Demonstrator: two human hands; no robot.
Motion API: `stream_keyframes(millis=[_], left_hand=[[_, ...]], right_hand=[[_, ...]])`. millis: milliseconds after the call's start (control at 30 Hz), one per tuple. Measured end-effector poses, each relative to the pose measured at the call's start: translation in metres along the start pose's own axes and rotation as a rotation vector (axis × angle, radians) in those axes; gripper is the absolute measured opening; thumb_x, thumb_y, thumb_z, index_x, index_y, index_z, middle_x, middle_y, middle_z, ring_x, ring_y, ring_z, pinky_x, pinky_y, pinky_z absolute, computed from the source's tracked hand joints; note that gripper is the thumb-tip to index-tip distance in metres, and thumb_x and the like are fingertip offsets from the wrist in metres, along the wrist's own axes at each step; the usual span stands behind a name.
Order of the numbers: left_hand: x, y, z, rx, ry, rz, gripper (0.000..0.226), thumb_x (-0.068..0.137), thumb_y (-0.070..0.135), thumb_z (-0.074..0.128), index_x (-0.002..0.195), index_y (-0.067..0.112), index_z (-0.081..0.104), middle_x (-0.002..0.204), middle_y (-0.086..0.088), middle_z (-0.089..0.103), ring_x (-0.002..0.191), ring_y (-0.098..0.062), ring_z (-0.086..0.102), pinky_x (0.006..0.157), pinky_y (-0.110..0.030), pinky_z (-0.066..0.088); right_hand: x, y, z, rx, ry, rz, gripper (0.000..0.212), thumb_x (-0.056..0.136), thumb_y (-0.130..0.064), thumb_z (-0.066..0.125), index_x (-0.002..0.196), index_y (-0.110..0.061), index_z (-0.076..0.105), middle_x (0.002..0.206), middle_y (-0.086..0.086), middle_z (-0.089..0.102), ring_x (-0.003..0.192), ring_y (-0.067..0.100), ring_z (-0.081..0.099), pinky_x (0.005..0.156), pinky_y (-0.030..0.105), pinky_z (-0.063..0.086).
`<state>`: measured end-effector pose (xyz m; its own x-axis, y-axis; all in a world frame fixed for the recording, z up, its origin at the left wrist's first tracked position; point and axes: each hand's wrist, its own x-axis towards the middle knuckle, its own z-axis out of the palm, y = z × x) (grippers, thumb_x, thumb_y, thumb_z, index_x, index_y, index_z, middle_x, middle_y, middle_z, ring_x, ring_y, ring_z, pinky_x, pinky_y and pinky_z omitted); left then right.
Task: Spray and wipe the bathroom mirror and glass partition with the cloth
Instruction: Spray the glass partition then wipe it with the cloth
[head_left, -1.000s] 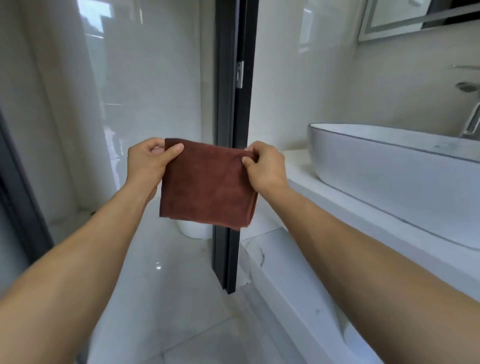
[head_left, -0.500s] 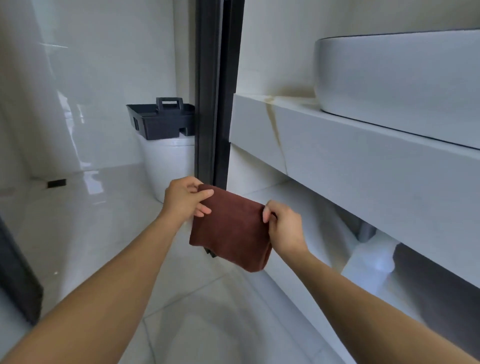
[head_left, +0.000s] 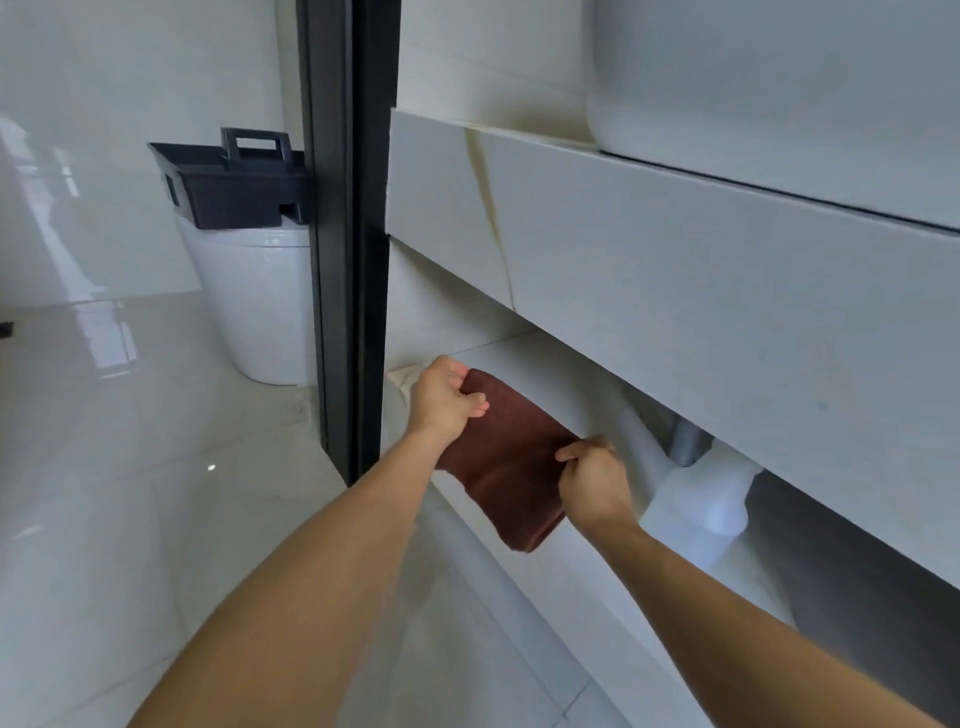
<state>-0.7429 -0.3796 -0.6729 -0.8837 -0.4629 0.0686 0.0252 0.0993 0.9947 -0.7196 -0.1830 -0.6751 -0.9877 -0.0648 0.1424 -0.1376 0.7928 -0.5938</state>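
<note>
A folded brown cloth (head_left: 506, 465) hangs low between both hands, just over the lower shelf (head_left: 524, 353) under the vanity. My left hand (head_left: 447, 397) pinches its upper left corner and my right hand (head_left: 592, 480) pinches its right edge. The glass partition (head_left: 130, 260) with its black frame (head_left: 345, 234) stands to the left of the cloth. The mirror is out of view. A white plastic bottle (head_left: 701, 504) stands on the shelf just right of my right hand; its top is hidden.
The white vanity front (head_left: 675, 270) juts out above the hands, with the basin (head_left: 779, 73) on top. Behind the glass a white toilet (head_left: 254, 306) carries a black caddy (head_left: 234, 187). Glossy floor tiles (head_left: 130, 467) spread to the left.
The view dropped from basin height to below the vanity. Both hands carried the cloth down and to the right, from in front of the black frame to the lower shelf.
</note>
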Motion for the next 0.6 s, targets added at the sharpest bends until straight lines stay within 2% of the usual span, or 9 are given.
stream_keyframes(millis=[33, 100, 333, 400, 533, 600], left_hand=[[0.008, -0.002, 0.013, 0.03, -0.011, 0.007, 0.038, 0.078, -0.012, 0.074, 0.107, 0.005, 0.057, 0.091, -0.004, 0.056, 0.073, -0.015, 0.064, 0.076, -0.038, 0.062], [0.023, -0.006, 0.033, 0.085, -0.031, 0.021, 0.04, 0.075, -0.009, 0.077, 0.102, 0.013, 0.058, 0.088, 0.004, 0.056, 0.084, -0.02, 0.064, 0.084, -0.043, 0.06], [0.053, -0.03, 0.071, 0.179, -0.049, 0.059, 0.034, 0.081, -0.003, 0.073, 0.102, 0.018, 0.055, 0.102, -0.003, 0.061, 0.1, -0.026, 0.067, 0.091, -0.041, 0.057], [0.058, -0.039, 0.077, 0.186, -0.05, 0.075, 0.035, 0.081, -0.002, 0.073, 0.103, 0.019, 0.054, 0.111, -0.008, 0.062, 0.099, -0.025, 0.067, 0.092, -0.038, 0.056], [0.066, -0.047, 0.087, 0.154, -0.081, 0.1, 0.035, 0.085, -0.004, 0.07, 0.111, 0.014, 0.055, 0.113, -0.009, 0.062, 0.08, -0.011, 0.064, 0.084, -0.028, 0.055], [0.068, -0.052, 0.092, 0.146, -0.135, 0.14, 0.043, 0.086, -0.004, 0.069, 0.124, 0.009, 0.055, 0.125, -0.011, 0.059, 0.085, -0.013, 0.068, 0.085, -0.025, 0.055]], right_hand=[[0.007, 0.003, 0.0, -0.007, -0.006, 0.033, 0.03, 0.095, 0.002, 0.043, 0.114, -0.006, 0.066, 0.127, 0.009, 0.056, 0.1, 0.024, 0.057, 0.092, 0.029, 0.049], [0.02, 0.006, 0.002, -0.023, -0.019, 0.073, 0.028, 0.096, 0.001, 0.046, 0.116, -0.002, 0.064, 0.128, 0.012, 0.055, 0.104, 0.029, 0.059, 0.095, 0.033, 0.049], [0.047, 0.02, 0.016, -0.107, -0.006, 0.121, 0.03, 0.094, 0.001, 0.047, 0.121, 0.003, 0.06, 0.135, 0.018, 0.046, 0.112, 0.035, 0.058, 0.102, 0.034, 0.044], [0.049, 0.022, 0.021, -0.142, -0.012, 0.124, 0.033, 0.093, 0.0, 0.048, 0.124, 0.003, 0.059, 0.137, 0.019, 0.045, 0.114, 0.034, 0.057, 0.101, 0.032, 0.043], [0.054, 0.028, 0.03, -0.15, 0.017, 0.149, 0.034, 0.091, 0.001, 0.049, 0.124, 0.005, 0.056, 0.136, 0.021, 0.044, 0.117, 0.035, 0.053, 0.1, 0.031, 0.043], [0.056, 0.031, 0.031, -0.159, -0.002, 0.181, 0.036, 0.091, 0.001, 0.049, 0.126, 0.005, 0.052, 0.141, 0.021, 0.037, 0.119, 0.036, 0.051, 0.103, 0.034, 0.042]])
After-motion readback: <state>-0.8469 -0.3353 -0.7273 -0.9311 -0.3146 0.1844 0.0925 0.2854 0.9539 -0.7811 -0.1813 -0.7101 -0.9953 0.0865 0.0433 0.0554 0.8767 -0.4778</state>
